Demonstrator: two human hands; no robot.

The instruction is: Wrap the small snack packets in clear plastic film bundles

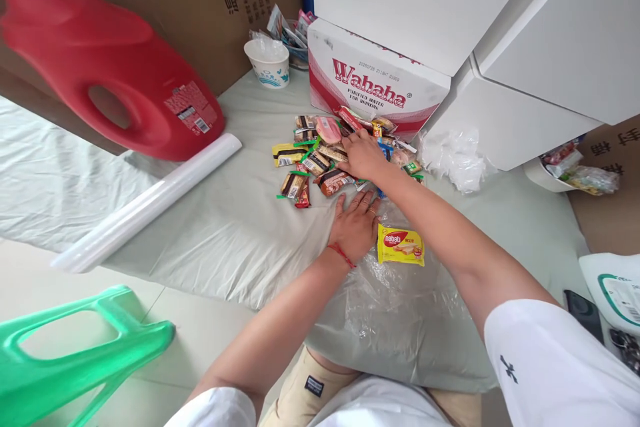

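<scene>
My left hand (pixel 356 223) lies flat with fingers stretched out on a clear plastic bag (pixel 400 300) spread over the pale sheet; a red string is round its wrist. Beside it, on the bag, lies a yellow Nabati wafer pack (pixel 401 245). My right hand (pixel 363 155) reaches forward onto a pile of several small wrapped snacks (pixel 320 160), its fingers curled down among the packets; what it grips, if anything, is hidden.
A Wahaha water carton (pixel 375 83) stands behind the pile. A big red detergent jug (pixel 110 73) and a roll of clear film (pixel 150 200) lie at left. A white paper cup (pixel 269 63), crumpled plastic (pixel 455 160), a green stool (pixel 75 347) and white cabinets (pixel 525 47) surround.
</scene>
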